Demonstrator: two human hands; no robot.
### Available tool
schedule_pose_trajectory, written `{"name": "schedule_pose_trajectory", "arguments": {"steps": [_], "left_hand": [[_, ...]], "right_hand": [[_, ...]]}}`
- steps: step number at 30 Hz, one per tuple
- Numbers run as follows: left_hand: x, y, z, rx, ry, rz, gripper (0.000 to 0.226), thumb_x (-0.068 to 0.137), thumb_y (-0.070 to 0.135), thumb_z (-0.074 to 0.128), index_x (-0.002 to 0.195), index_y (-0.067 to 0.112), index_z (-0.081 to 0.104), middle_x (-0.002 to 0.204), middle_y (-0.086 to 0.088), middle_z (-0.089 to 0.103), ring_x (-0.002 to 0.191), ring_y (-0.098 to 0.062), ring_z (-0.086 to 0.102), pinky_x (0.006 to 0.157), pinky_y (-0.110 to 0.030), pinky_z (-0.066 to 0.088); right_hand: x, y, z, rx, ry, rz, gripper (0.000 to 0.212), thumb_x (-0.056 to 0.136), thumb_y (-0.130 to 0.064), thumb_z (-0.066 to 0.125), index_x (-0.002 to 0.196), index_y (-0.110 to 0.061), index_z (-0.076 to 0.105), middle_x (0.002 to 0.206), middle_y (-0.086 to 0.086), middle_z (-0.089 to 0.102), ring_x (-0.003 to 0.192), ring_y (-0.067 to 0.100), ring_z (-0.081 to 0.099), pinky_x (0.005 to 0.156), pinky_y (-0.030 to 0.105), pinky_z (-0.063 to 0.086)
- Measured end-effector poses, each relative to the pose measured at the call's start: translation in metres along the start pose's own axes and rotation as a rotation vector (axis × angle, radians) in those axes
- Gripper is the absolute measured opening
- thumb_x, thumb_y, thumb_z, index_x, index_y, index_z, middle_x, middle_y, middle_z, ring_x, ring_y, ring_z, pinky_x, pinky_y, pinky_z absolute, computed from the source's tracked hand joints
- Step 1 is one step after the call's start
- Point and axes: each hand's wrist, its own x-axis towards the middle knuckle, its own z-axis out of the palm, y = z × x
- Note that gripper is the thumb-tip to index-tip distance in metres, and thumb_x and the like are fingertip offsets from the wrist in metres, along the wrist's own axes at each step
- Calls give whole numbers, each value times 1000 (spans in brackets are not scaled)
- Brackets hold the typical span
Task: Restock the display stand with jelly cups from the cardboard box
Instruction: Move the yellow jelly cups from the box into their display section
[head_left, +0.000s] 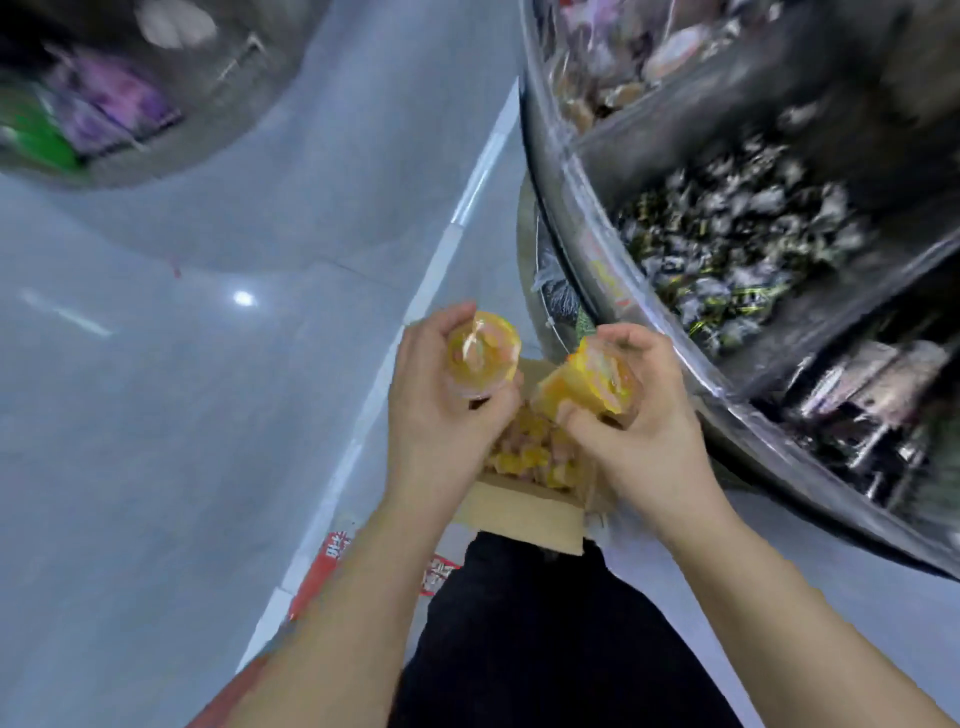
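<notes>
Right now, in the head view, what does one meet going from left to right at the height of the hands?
Grey floor → left hand gripping a jelly cup → right hand gripping a second jelly cup → clear wall of the display stand.

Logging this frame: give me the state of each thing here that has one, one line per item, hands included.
Left hand: grip closed round a yellow jelly cup, held above the box.
Right hand: grip closed round a second jelly cup, tilted on its side.
Cardboard box: open on the floor, jelly cups still inside.
Display stand: its nearest visible bin holds dark wrapped sweets; blurred.
</notes>
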Motion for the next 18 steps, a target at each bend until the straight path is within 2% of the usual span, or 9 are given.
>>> {"name": "schedule_pose_trajectory", "arguments": {"steps": [2, 4, 6, 8, 10, 12, 15, 18], "left_hand": [[10, 48, -5, -4, -46, 147, 56, 67, 15, 71, 112, 38, 48, 107, 17, 53, 104, 7, 51, 89, -10, 39], [15, 90, -2, -60, -126, 244, 53, 71, 22, 68, 117, 39, 46, 108, 18, 52, 105, 2, 52, 92, -19, 43], [16, 126, 10, -133, -239, 300, 57, 73, 27, 64, 125, 36, 42, 112, 18, 51, 108, -7, 54, 94, -26, 45], [15, 154, 29, -195, -349, 373, 63, 74, 25, 62, 131, 29, 36, 112, 18, 51, 106, -3, 54, 90, -18, 44], [15, 179, 53, -242, -450, 459, 66, 75, 20, 63, 132, 25, 31, 106, 20, 51, 99, 2, 54, 84, -9, 41], [15, 202, 78, -264, -533, 503, 74, 72, 16, 73, 131, 31, 30, 98, 23, 52, 95, 1, 55, 81, -8, 42], [20, 233, 110, -294, -588, 474, 72, 63, 23, 82, 121, 36, 41, 93, 24, 60, 93, 5, 59, 79, -7, 43], [31, 265, 140, -205, -627, 539, 51, 65, 40, 78, 110, 34, 53, 95, 26, 62, 95, 6, 58, 81, -7, 41]], "right_hand": [[-11, -39, -19, 106, 46, -62, 51, 65, -4, 63, 103, -37, 51, 91, -19, 61, 72, 4, 61, 62, 20, 52], [-22, -68, -41, 180, 96, -103, 50, 65, -2, 60, 100, -39, 56, 89, -13, 63, 76, 9, 60, 65, 23, 52], [-34, -90, -64, 277, 137, -132, 49, 66, -3, 59, 95, -41, 62, 95, -8, 63, 85, 11, 60, 73, 28, 52], [-44, -107, -87, 368, 186, -159, 44, 66, -6, 62, 92, -40, 65, 96, -5, 62, 86, 12, 59, 76, 31, 50], [-53, -122, -110, 403, 279, -199, 38, 62, -16, 73, 91, -40, 66, 92, -5, 61, 83, 10, 58, 72, 26, 51], [-58, -135, -136, 363, 383, -248, 46, 55, -27, 80, 96, -41, 65, 98, -1, 61, 90, 14, 60, 74, 26, 52], [-62, -149, -179, 275, 530, -283, 56, 53, -34, 82, 103, -41, 58, 116, 10, 61, 110, 25, 59, 90, 39, 51], [-57, -162, -229, 96, 635, -323, 52, 54, -42, 80, 99, -38, 54, 108, -7, 67, 104, 12, 62, 88, 30, 51]]}}
